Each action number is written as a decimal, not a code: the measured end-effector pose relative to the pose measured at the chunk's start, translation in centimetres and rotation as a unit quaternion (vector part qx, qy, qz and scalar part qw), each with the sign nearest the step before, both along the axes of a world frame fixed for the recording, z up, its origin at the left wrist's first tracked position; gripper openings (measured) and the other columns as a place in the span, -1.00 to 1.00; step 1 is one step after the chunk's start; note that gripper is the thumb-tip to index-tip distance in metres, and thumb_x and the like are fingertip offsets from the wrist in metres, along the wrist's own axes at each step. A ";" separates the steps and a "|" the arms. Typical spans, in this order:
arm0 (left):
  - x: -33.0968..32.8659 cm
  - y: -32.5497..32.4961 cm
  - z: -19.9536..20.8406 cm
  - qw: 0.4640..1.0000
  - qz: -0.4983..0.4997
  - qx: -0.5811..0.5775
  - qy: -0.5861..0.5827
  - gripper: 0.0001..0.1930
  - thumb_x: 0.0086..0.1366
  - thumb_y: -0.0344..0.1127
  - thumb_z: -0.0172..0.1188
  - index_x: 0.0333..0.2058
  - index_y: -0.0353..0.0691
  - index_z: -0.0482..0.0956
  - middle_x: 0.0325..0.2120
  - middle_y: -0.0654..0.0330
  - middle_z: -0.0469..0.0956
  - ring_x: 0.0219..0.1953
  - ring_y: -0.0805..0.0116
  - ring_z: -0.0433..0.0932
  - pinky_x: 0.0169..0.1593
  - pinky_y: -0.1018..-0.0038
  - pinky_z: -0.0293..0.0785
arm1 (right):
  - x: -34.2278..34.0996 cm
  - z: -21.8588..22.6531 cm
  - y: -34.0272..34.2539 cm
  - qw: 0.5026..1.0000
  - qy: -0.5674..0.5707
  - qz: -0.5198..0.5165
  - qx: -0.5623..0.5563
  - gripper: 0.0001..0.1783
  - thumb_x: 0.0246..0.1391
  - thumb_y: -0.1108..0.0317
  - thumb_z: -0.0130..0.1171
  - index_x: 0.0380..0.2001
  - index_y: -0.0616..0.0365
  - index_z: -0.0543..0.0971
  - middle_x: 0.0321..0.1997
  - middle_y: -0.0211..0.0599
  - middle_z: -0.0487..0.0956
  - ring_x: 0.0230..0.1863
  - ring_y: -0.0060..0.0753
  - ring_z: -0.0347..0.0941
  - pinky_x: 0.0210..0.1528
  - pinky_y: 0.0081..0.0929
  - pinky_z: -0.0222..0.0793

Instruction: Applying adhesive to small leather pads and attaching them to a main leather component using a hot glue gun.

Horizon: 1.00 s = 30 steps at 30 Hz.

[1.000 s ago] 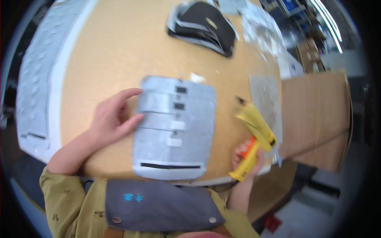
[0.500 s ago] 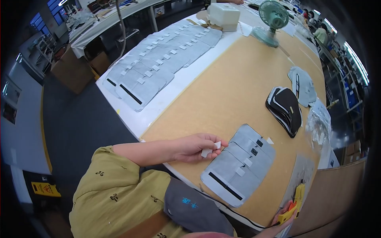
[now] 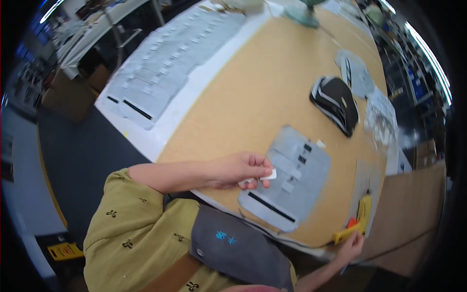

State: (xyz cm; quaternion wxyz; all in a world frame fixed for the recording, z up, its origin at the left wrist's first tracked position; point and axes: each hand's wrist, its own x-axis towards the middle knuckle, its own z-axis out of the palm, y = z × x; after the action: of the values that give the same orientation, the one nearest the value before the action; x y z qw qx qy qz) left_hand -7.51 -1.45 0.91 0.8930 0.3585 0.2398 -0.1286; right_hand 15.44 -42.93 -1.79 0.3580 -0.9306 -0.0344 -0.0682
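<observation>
Pinching a small white piece [image 3: 273,174] between closed thumb and fingertips of the left hand [image 3: 238,170], with the grey panel [image 3: 311,180] just right of those fingers. Holding the right hand [image 3: 351,247] half curled, with the yellow glue gun [image 3: 363,212] at its fingertips; cannot tell whether gripping or only touching it.

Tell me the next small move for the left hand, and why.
Probably best: carry the white piece in the left hand a little right, over the grey panel. It is pinched near the panel's left edge, and the panel lies flat, its two dark patches uncovered.
</observation>
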 end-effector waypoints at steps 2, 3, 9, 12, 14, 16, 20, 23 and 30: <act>1.2 -0.3 0.7 0.995 -0.037 0.058 -0.075 -0.89 0.44 -0.30 0.13 -0.18 -0.20 0.50 -0.41 0.21 0.62 -0.65 0.70 0.32 -0.63 0.70 0.12 | -2.9 0.1 4.9 0.977 0.009 0.107 0.182 -0.89 0.26 0.41 0.18 -0.20 0.22 0.57 -0.38 -0.46 0.55 -0.44 -0.67 0.41 -0.41 -0.64 0.35; 1.8 -0.7 0.7 0.992 -0.044 0.091 -0.070 -0.88 0.44 -0.30 0.14 -0.17 -0.20 0.49 -0.42 0.22 0.62 -0.66 0.70 0.31 -0.63 0.70 0.11 | -4.6 1.4 8.5 0.949 0.083 0.168 0.254 -0.92 0.24 0.48 0.18 -0.21 0.20 0.56 -0.36 -0.47 0.55 -0.43 -0.68 0.41 -0.39 -0.67 0.38; 4.6 -0.6 1.2 0.976 -0.082 0.194 -0.061 -0.87 0.41 -0.31 0.18 -0.17 -0.18 0.47 -0.43 0.24 0.61 -0.63 0.69 0.34 -0.58 0.70 0.21 | -8.1 3.0 20.1 0.892 0.171 0.355 0.221 -0.84 0.09 0.50 0.33 -0.25 0.25 0.59 -0.38 -0.39 0.60 -0.39 -0.65 0.53 -0.32 -0.68 0.44; 5.0 -1.3 0.7 0.963 -0.095 0.240 -0.077 -0.88 0.40 -0.34 0.19 -0.17 -0.19 0.46 -0.40 0.26 0.61 -0.60 0.69 0.37 -0.52 0.70 0.30 | -8.2 2.8 21.1 0.874 0.211 0.366 0.241 -0.83 0.08 0.51 0.34 -0.25 0.25 0.60 -0.38 -0.38 0.62 -0.39 -0.63 0.55 -0.33 -0.65 0.45; 5.1 -1.6 0.4 0.955 -0.102 0.263 -0.089 -0.88 0.40 -0.35 0.18 -0.17 -0.20 0.45 -0.38 0.27 0.61 -0.58 0.69 0.39 -0.50 0.69 0.34 | -8.1 2.4 21.3 0.864 0.231 0.354 0.273 -0.86 0.08 0.52 0.33 -0.27 0.24 0.60 -0.38 -0.38 0.63 -0.36 -0.63 0.56 -0.35 -0.62 0.45; 5.2 -1.9 0.0 0.949 -0.095 0.278 -0.113 -0.88 0.40 -0.38 0.18 -0.17 -0.22 0.45 -0.37 0.29 0.60 -0.57 0.69 0.39 -0.49 0.68 0.35 | -7.9 2.1 21.2 0.873 0.186 0.377 0.246 -0.86 0.06 0.55 0.32 -0.28 0.23 0.60 -0.37 -0.37 0.63 -0.36 -0.61 0.57 -0.35 -0.61 0.45; 5.6 -1.8 0.0 0.951 -0.105 0.277 -0.084 -0.88 0.39 -0.39 0.18 -0.17 -0.23 0.44 -0.38 0.31 0.60 -0.57 0.69 0.38 -0.50 0.68 0.34 | -7.4 2.1 21.0 0.882 0.020 0.445 0.151 -0.81 -0.04 0.63 0.33 -0.32 0.20 0.60 -0.33 -0.30 0.64 -0.37 -0.44 0.59 -0.36 -0.56 0.48; 5.5 -1.5 -0.8 0.950 -0.108 0.289 -0.053 -0.88 0.37 -0.39 0.22 -0.21 -0.21 0.46 -0.40 0.36 0.56 -0.53 0.71 0.36 -0.47 0.69 0.31 | -7.7 1.7 20.9 0.897 -0.093 0.417 0.111 -0.76 -0.12 0.66 0.33 -0.34 0.20 0.58 -0.27 -0.22 0.65 -0.36 -0.29 0.59 -0.35 -0.49 0.51; 4.9 -2.2 -1.5 0.928 -0.094 0.345 -0.105 -0.84 0.28 -0.29 0.34 -0.33 -0.18 0.54 -0.46 0.44 0.51 -0.50 0.71 0.27 -0.44 0.66 0.25 | -8.4 0.7 21.5 0.861 -0.104 0.479 0.137 -0.72 -0.13 0.66 0.34 -0.28 0.23 0.56 -0.13 -0.13 0.66 -0.29 -0.20 0.62 -0.29 -0.46 0.55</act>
State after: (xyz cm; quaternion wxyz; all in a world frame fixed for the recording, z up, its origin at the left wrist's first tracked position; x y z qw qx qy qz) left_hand -2.59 -3.69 -0.57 0.7183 0.6765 0.1397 -0.0827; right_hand 7.03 -21.39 -1.05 0.4646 -0.7285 -0.5033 0.0113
